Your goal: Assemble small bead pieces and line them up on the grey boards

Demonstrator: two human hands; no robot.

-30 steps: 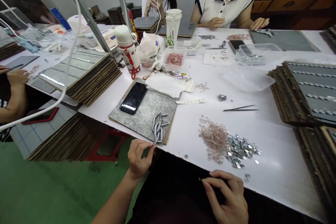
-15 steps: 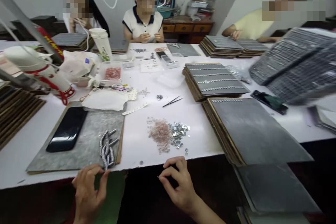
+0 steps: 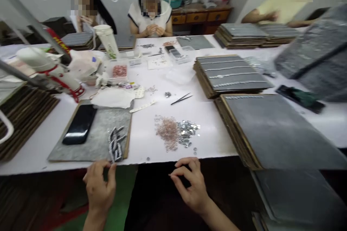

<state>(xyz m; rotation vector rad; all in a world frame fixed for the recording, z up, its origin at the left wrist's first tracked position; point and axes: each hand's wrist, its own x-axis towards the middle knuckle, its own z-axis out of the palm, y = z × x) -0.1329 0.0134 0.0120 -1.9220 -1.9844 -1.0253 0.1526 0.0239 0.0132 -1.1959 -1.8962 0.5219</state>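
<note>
My left hand (image 3: pixel 101 183) is at the table's front edge, thumb and fingers pinched at the lower end of a bundled silver-grey strand (image 3: pixel 116 145). Most of that strand lies coiled on a grey board (image 3: pixel 103 122). Further right, below the edge, my right hand (image 3: pixel 191 184) has thumb and index finger pressed together. A tiny speck shows at its fingertips, too small to name. Just beyond this hand lie a heap of small pinkish clear pieces (image 3: pixel 167 133) and, touching it, a heap of shiny silver discs (image 3: pixel 187 133).
A black phone (image 3: pixel 80 124) rests on the grey board. Dark tweezers (image 3: pixel 181 99) lie mid-table. Stacked grey boards (image 3: pixel 234 72) with rows of discs stand right, another board stack (image 3: pixel 29 119) left. A white cup (image 3: pixel 107 41) stands behind. Several people sit around the table.
The whole view has shifted, so both hands and the table items appear slightly right and higher. Both hands keep their pinches. The person opposite has lowered their head.
</note>
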